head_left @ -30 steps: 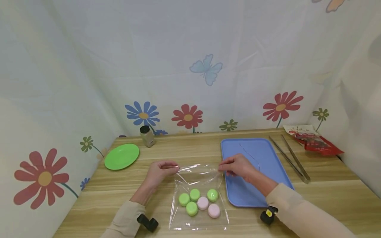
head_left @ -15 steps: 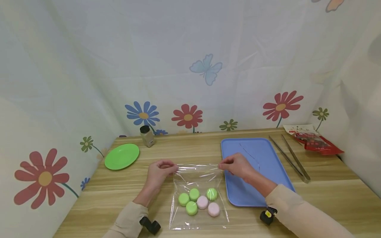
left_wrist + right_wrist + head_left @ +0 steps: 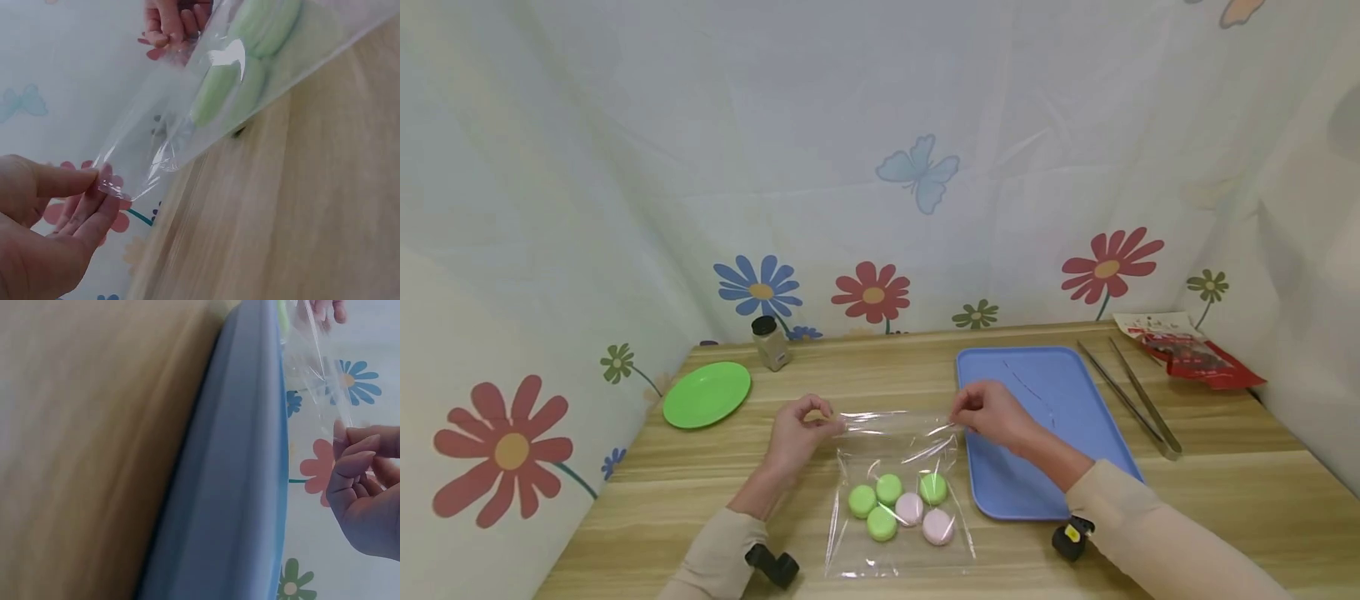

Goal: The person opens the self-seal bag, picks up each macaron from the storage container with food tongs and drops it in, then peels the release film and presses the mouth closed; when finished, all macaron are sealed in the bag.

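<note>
A transparent plastic bag (image 3: 898, 560) lies in front of the person in the head view, its mouth edge facing away. Several green macarons (image 3: 862, 502) and two pink macarons (image 3: 938, 527) are inside it. The left hand (image 3: 793, 435) pinches the left corner of the mouth; in the left wrist view, thumb and fingertips of that hand (image 3: 44, 231) meet on the clear film (image 3: 140, 140). At the opposite corner, the right hand (image 3: 996, 412) pinches the film between thumb and index finger, over the blue tray's left rim. The right wrist view shows this hand (image 3: 369, 494) with its other fingers curled.
The blue tray (image 3: 1026, 492) lies right of the bag, with metal tongs (image 3: 1131, 400) beside it. A red-and-white food packet (image 3: 1195, 354) sits at the back right. At the back left are a green plate (image 3: 707, 395) and a black-capped jar (image 3: 771, 343).
The bag's mouth edge, loosely creased a second ago, now looks straighter. The left fingertips have shifted slightly left and the right hand slightly up. The macarons have barely moved.
</note>
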Motion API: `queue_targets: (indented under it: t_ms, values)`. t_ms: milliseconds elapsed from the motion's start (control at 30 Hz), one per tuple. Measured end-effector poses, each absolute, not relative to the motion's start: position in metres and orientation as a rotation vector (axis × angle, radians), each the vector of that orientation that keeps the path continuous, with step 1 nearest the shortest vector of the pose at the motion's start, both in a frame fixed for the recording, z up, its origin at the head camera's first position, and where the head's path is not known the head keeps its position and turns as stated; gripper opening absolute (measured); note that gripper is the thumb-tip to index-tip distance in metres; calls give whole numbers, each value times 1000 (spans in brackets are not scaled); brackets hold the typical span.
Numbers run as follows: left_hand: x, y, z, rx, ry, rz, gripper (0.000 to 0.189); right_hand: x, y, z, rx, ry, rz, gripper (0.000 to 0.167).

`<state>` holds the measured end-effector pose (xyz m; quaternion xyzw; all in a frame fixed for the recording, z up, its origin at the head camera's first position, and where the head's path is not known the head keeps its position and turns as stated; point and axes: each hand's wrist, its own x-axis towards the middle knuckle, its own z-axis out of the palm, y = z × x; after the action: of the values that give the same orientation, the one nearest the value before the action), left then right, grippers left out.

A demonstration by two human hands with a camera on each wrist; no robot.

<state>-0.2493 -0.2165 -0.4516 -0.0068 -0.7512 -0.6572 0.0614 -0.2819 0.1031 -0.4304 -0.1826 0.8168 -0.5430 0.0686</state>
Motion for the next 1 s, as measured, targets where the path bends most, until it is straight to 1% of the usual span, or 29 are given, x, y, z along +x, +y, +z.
queue_targets:
  t_ms: [100, 200, 300, 400, 533, 667, 833, 1000]
  values:
    - [-251, -223, -454, -89, -2360, -2063, 30, -283, 104, -430, -642, 2559, -1482, 12]
    - [-251, -227, -456, -135, -2442, -2104, 34, -283, 104, -430, -687, 2602, -1403, 15]
    - [-252, -229, -457, -181, -2506, -2096, 27, -284, 103, -431, -692, 2607, -1395, 15]
    - [-252, -228, -457, -199, -2579, -2026, 22, -285, 101, -432, -641, 2619, -1398, 13]
    - [-256, -227, -455, -188, -2649, -1883, 22, -286, 98, -430, -561, 2641, -1395, 12]
    - [-260, -228, -449, -233, -2692, -1700, 21, -288, 96, -429, -502, 2654, -1366, 9]
    - [-266, -231, -444, -252, -2736, -1636, 22, -295, 93, -430, -428, 2667, -1292, 9]
    - [-280, -235, -450, -210, -2822, -1679, 17, -310, 86, -428, -497, 2712, -1102, 9]
